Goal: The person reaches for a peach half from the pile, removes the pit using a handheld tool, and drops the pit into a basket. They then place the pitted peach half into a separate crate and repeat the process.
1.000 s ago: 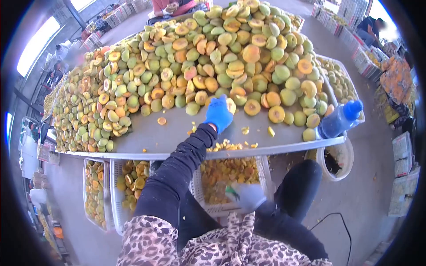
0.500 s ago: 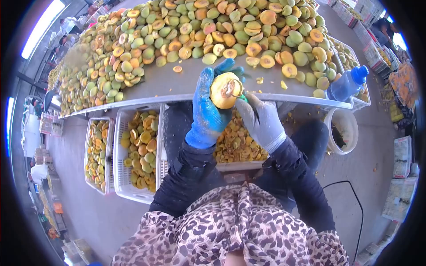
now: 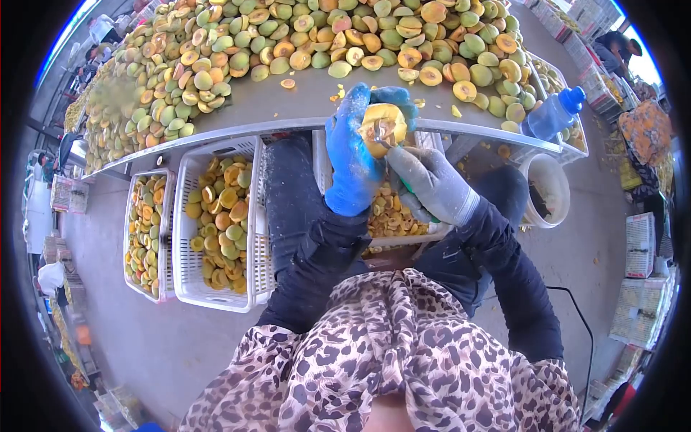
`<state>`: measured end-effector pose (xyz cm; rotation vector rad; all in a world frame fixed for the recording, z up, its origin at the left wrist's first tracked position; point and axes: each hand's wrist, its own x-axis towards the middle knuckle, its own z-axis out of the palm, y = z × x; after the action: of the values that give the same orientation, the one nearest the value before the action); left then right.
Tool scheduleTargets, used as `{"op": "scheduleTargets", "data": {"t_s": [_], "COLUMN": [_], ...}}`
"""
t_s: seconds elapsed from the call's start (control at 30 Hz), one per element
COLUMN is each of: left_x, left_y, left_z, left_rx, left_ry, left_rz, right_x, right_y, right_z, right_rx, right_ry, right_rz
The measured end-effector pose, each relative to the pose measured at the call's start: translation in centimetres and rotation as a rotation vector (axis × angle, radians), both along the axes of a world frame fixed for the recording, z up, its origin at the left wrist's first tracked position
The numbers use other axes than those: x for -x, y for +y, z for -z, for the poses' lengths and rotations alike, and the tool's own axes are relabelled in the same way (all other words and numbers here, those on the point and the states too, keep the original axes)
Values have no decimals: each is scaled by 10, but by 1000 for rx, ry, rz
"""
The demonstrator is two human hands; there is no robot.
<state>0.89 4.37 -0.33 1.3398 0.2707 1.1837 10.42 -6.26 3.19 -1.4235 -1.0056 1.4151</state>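
Observation:
A yellow half fruit (image 3: 383, 128) with a brownish hollow centre is held by my left hand (image 3: 354, 155), which wears a blue glove with its fingers wrapped round the fruit. My right hand (image 3: 437, 183), in a grey glove, is closed on a small tool with a green handle (image 3: 407, 186). The tool's metal end is at the fruit's cut face, partly hidden by my fingers. Both hands are over the near edge of the metal table (image 3: 317, 97). Below them is a crate (image 3: 437, 232) of yellow fruit pieces.
Piled halved fruit (image 3: 273, 32) covers the far part of the table. A blue bottle (image 3: 553, 115) stands at its right corner. A white bucket (image 3: 558, 183) is below. Two crates of fruit, one wide (image 3: 253, 248) and one narrow (image 3: 170, 248), sit at the left. People are in the background.
The view has shifted. My hands and the fruit are slightly further right, the fruit's cut face is turned differently, and more of the green handle shows in my right hand.

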Motion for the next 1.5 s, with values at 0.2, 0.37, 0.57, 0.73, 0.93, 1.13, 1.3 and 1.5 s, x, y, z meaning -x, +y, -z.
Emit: {"op": "scheduleTargets", "data": {"t_s": [0.2, 0.37, 0.57, 0.73, 0.93, 1.13, 1.3, 1.5], "left_x": [-5, -1, -3, 9, 16, 14, 5, 25], "left_y": [-5, -14, -12, 2, -3, -9, 3, 49], "left_z": [10, -3, 1, 4, 20, 27, 46, 74], "left_rx": [-118, 212, 346, 259, 147, 247, 655, 1053], "left_ry": [102, -18, 8, 278, 145, -54, -197, -408], "left_rz": [-153, -1, 41, 282, 230, 346, 93, 67], "right_x": [-4, 4, -2, -3, 2, -7, 3, -9], "right_y": [-2, -4, -9, -10, -14, -17, -12, 1], "right_z": [-2, 1, 9, 17, 4, 23, 26, 116], "right_rx": [71, 62, 124, 112, 388, 408, 329, 179], "right_ry": [11, -221, -163, -221, 220, 840, 683, -385], "right_rz": [-84, -1, -63, -135, -88, -227, -143, 79]}}
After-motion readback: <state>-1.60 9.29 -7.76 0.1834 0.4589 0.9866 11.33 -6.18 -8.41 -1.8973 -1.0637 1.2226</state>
